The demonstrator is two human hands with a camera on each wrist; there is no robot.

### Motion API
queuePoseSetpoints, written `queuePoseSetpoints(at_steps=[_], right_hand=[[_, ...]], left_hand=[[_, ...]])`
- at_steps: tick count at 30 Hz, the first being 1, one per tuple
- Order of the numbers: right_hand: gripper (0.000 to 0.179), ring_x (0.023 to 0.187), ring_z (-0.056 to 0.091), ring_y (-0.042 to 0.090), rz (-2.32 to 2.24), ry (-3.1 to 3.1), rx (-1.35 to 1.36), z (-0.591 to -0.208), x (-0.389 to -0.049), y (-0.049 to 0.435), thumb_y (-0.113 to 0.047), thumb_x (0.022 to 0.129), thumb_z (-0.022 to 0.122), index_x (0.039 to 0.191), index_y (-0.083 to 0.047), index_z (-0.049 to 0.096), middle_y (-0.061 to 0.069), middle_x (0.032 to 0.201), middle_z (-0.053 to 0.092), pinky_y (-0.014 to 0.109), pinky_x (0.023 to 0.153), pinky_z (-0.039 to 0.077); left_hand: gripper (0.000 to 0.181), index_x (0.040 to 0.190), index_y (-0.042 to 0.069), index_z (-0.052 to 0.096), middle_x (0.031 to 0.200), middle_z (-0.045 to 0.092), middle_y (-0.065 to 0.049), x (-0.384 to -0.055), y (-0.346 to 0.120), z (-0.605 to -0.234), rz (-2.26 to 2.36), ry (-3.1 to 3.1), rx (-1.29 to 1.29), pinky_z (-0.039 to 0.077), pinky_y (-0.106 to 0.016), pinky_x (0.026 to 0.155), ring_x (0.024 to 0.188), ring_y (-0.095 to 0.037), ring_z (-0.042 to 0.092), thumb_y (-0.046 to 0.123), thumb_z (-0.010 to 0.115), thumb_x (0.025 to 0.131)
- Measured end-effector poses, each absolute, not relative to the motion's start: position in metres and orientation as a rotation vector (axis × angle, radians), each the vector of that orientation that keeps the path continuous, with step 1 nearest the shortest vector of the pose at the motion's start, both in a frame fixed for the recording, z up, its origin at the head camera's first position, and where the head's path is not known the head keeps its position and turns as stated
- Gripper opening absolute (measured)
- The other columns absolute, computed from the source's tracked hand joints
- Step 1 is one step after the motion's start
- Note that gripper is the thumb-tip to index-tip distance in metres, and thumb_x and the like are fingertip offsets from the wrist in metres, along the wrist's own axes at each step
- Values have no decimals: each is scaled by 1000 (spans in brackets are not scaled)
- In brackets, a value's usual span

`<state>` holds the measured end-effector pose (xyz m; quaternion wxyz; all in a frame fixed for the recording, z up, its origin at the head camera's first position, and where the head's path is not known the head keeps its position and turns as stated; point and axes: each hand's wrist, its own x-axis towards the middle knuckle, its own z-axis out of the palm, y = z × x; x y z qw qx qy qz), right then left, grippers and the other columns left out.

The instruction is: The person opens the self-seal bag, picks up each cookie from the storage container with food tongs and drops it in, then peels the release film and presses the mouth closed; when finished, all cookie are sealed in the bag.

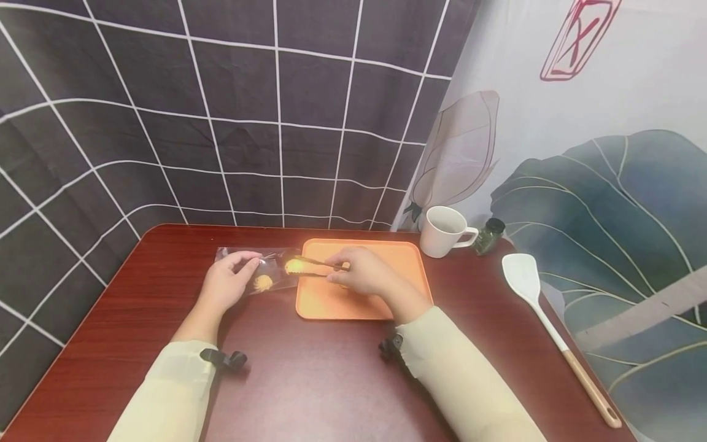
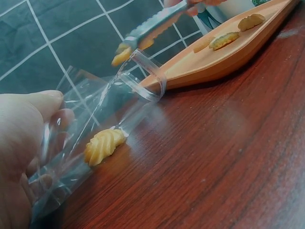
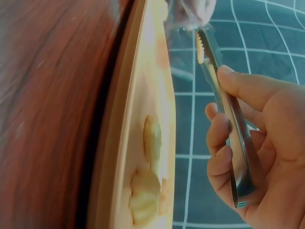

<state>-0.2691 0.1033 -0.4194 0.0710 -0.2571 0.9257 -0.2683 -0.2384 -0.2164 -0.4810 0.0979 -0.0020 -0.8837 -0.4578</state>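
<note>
My left hand (image 1: pixel 225 281) holds a clear plastic bag (image 2: pixel 71 176) between thumb and fingers. Inside the bag lies a pale yellow, ridged cookie (image 2: pixel 106 145). The bag's mouth faces the orange tray (image 1: pixel 331 309). My right hand (image 1: pixel 361 270) grips metal tongs (image 3: pixel 240 148), with thumb on one arm and fingers on the other. Their tips pinch another cookie (image 1: pixel 295 266) near the bag's mouth, over the tray's left edge. More cookies lie on the tray, such as a ridged one (image 2: pixel 224 41) and a lobed one (image 3: pixel 145 195); the right hand mostly hides them in the head view.
Behind the tray's right corner stands a white mug (image 1: pixel 444 231), beside a small dark-lidded jar (image 1: pixel 489 237). A white spatula (image 1: pixel 544 316) with a wooden handle lies along the table's right edge. A dark gridded curtain (image 1: pixel 248 147) hangs behind the table.
</note>
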Motion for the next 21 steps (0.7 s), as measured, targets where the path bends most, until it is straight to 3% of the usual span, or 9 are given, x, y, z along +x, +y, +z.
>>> queuePoseSetpoints(at_steps=[9, 16, 21], right_hand=[[38, 104, 70, 15, -726, 2753, -761, -421, -281, 72, -35, 96, 81, 132, -21, 77, 1, 126, 78, 36, 97, 57], [40, 108, 70, 16, -723, 2723, -728, -423, -286, 62, -36, 97, 80, 133, -19, 76, 2, 129, 77, 38, 101, 57], [40, 101, 70, 15, -759, 2710, -683, -423, -287, 62, -35, 97, 80, 135, -20, 75, 2, 132, 77, 39, 100, 57]], left_hand=[[34, 129, 10, 76, 125, 79, -16, -239, -218, -482, -1345, -2609, -23, 54, -48, 100, 117, -36, 73, 34, 62, 109], [34, 129, 11, 75, 125, 78, -16, -238, -218, -481, -1371, -2610, -5, 53, -49, 103, 119, -36, 72, 35, 63, 109], [36, 130, 10, 75, 125, 78, -17, -238, -218, -481, -1370, -2612, -4, 53, -51, 104, 119, -37, 71, 36, 63, 108]])
